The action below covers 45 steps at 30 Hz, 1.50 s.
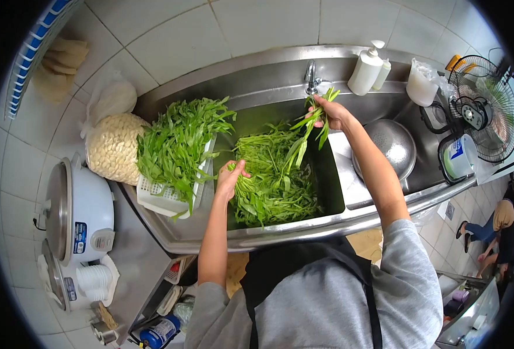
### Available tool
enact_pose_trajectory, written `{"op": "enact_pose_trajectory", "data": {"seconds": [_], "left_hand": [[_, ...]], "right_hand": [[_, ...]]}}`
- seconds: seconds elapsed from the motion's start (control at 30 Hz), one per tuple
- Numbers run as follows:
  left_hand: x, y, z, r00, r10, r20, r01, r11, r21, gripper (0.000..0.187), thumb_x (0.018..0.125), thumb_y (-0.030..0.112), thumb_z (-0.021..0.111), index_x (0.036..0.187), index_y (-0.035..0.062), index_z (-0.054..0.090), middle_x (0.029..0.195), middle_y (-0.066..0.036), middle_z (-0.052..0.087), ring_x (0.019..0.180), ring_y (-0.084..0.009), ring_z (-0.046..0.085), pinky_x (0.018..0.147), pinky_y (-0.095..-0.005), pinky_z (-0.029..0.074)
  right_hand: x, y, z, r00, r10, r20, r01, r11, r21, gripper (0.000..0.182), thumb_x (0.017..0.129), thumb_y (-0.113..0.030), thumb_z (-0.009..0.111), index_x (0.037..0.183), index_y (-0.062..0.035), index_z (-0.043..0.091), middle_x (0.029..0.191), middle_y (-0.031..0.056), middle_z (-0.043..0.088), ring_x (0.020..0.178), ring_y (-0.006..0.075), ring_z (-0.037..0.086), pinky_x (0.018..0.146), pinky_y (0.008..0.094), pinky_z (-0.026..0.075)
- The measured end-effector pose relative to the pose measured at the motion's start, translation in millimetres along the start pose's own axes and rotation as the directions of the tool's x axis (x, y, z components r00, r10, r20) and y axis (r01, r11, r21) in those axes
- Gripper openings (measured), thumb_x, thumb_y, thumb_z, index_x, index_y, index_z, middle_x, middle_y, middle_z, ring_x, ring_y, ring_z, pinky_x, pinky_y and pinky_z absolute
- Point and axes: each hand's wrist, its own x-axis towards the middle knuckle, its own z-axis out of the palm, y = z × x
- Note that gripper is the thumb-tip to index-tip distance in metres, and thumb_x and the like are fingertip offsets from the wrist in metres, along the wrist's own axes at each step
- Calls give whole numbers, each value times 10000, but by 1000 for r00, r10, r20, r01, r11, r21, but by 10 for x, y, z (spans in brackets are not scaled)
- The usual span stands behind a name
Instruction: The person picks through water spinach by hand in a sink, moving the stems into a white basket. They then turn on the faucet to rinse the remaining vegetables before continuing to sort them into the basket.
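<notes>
Long-stemmed leafy greens, which look like water spinach (274, 180), fill the steel sink basin (332, 180). My right hand (331, 112) is raised over the basin's back right corner, near the faucet (312, 78), its fingers closed round a small bunch of the greens (298, 148) that hangs down. At the basin's left side my left hand (229, 179) is closed on stems at the edge of the pile; its palm side is partly hidden. Just left of that hand, more greens (178, 139) are heaped on a white plastic basket (158, 196).
A bag of peeled garlic-like cloves (115, 146) stands beyond the basket. To the right are an upturned metal bowl (387, 148), a pump bottle (366, 70) and a fan (478, 107). A rice cooker (82, 209) stands left. Another person (493, 227) is at far right.
</notes>
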Motion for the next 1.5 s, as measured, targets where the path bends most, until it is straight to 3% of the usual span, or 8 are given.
{"op": "enact_pose_trajectory", "data": {"seconds": [0.63,0.7,0.77,0.97,1.07,1.2,1.33,1.5], "left_hand": [[-51,173,26,989,80,127,-95,988,123,272,805,260,667,881,49,513,572,-33,558,574,-122,553,953,-383,314],[-29,148,62,981,115,157,-138,980,145,263,806,239,666,888,41,512,556,-34,548,542,-113,542,746,-307,452],[-51,123,134,978,155,138,-180,963,200,278,805,250,666,884,34,510,545,-31,537,515,-106,528,628,-280,439],[-15,53,138,992,122,45,-130,911,392,386,793,343,665,943,23,507,555,-30,540,509,-99,510,511,-249,398],[-8,153,269,999,24,48,-36,966,255,370,815,308,647,1002,39,475,611,-38,559,636,-103,541,877,-352,366],[237,205,608,986,-65,156,42,989,145,333,842,263,602,1051,54,450,723,-61,604,886,-149,520,993,-380,236],[714,256,1072,965,-148,215,108,976,189,778,867,250,539,1362,-81,39,916,-118,592,1067,-205,481,1022,-401,207],[1415,39,1554,980,-7,198,-25,988,155,256,856,159,555,1072,50,472,905,-75,578,869,-147,517,819,-310,391]], "right_hand": [[-221,754,585,948,265,174,-167,883,-440,583,894,-490,405,1138,32,492,964,159,608,781,215,602,588,373,543],[-171,1399,752,992,121,30,-69,734,-675,443,904,-375,434,1140,-9,515,761,118,634,622,213,599,575,340,522],[449,2746,565,902,405,148,173,-27,-985,552,874,-389,474,1357,-169,323,1200,205,498,960,339,555,859,396,444],[93,2195,860,683,721,120,273,-99,-957,1113,517,-574,762,1371,-63,262,1410,163,261,1284,329,279,1029,408,284],[120,1216,501,991,89,-104,-98,-69,-993,542,745,-450,606,1039,3,568,1081,205,556,977,295,581,802,386,481],[1032,460,-527,699,-715,19,-197,-218,-956,315,798,-228,548,1034,-20,527,1061,134,559,986,283,552,786,409,473],[1477,23,-992,775,-611,-160,-264,-84,-961,514,859,-169,377,1338,-9,280,1409,147,270,1303,278,265,1035,438,262],[1608,-14,-968,900,-335,-279,-357,-199,-912,526,838,-186,418,1317,7,317,1380,156,328,1300,299,276,1025,443,269]]}}
